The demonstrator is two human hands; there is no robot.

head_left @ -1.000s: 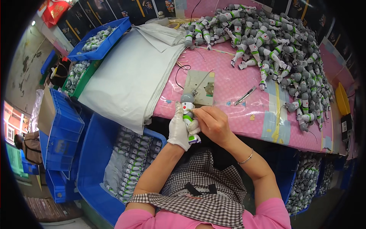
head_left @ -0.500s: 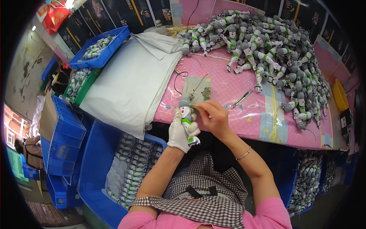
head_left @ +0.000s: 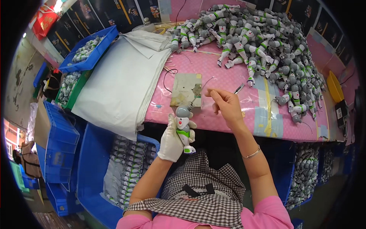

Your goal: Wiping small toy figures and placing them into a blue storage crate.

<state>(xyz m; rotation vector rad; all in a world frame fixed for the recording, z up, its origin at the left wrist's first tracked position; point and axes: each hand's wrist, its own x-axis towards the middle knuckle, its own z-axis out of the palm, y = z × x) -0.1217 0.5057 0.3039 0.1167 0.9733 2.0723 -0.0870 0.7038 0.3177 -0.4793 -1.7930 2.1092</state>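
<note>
My gloved left hand [head_left: 171,142] is closed round a white, grey and green toy figure [head_left: 183,131] with a grey domed head, held roughly upright just off the table's front edge. A thin wire [head_left: 206,84] rises from its head and leans up to the right. To the right of that wire is my bare right hand [head_left: 228,108], fingers loosely bent and apart, with nothing visible in them. Behind the figure's head, a greyish metal block [head_left: 185,86] rests on the pink table [head_left: 225,82].
A large heap of similar figures [head_left: 263,49] covers the back right. White sheets [head_left: 122,76] drape over the table's left. Blue bins [head_left: 89,168] of figures stand below. A slim metal tool [head_left: 239,88] lies beyond my right hand; a yellow container [head_left: 334,87] is far right.
My right hand has come away from the toy figure's head, up and to the right, and its pinch has loosened. The left hand with the figure has lowered slightly. The view has shifted a little.
</note>
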